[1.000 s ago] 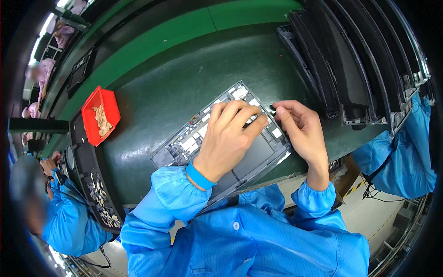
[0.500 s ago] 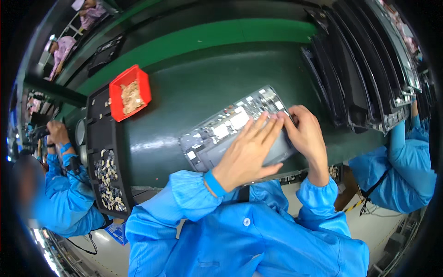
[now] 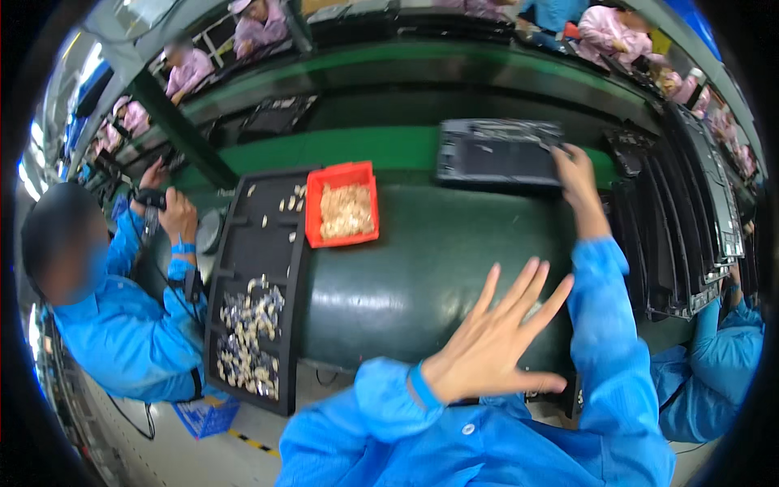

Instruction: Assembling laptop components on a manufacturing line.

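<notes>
Looking dark and rectangular, the casing shows pale parts

The bin stands left of the laptop base.

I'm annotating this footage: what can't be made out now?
Head view:
Flat dark-grey rectangular electronics panel: underside hidden by its own body.
Bare right hand: blur hides whether it grips or merely touches.
Beige pieces in the open red plastic bin: too small, blurred to identify.

there is one device at the right hand, one red bin, one black tray.
</notes>
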`<state>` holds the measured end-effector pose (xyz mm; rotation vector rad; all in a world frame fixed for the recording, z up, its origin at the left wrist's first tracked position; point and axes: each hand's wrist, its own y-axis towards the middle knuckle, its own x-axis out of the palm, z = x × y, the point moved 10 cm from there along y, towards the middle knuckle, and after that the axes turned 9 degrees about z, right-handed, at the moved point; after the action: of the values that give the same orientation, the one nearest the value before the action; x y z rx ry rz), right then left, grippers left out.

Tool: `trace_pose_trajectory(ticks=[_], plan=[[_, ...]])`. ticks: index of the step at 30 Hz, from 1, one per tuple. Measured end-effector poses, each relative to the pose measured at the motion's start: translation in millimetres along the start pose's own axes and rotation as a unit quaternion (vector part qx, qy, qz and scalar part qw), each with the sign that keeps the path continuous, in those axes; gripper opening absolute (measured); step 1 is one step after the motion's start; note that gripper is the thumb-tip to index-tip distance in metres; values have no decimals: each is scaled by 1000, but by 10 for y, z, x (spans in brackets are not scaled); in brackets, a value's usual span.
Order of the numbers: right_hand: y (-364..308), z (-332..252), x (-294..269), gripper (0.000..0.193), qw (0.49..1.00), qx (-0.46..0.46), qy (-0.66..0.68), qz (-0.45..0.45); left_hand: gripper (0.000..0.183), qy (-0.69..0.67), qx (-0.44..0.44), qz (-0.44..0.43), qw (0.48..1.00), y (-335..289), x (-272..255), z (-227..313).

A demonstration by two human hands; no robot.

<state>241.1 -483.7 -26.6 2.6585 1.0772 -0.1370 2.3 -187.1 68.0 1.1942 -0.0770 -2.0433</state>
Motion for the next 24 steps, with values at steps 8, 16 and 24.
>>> trace_pose_trajectory(ticks=[8,16,24], plan=[[-447,-1109,1966,41,958,-130,-247,-70,93,-14,32,32,999,-13,-692,239],[-1730,-2903,-3174,34,903,-298,-174,256,37,-181,178,236,938,1432,-519,1005],[-264,-1901,-4048,55,882,-185,-404,157,71,-174,1,173,970,2597,756,1127]])
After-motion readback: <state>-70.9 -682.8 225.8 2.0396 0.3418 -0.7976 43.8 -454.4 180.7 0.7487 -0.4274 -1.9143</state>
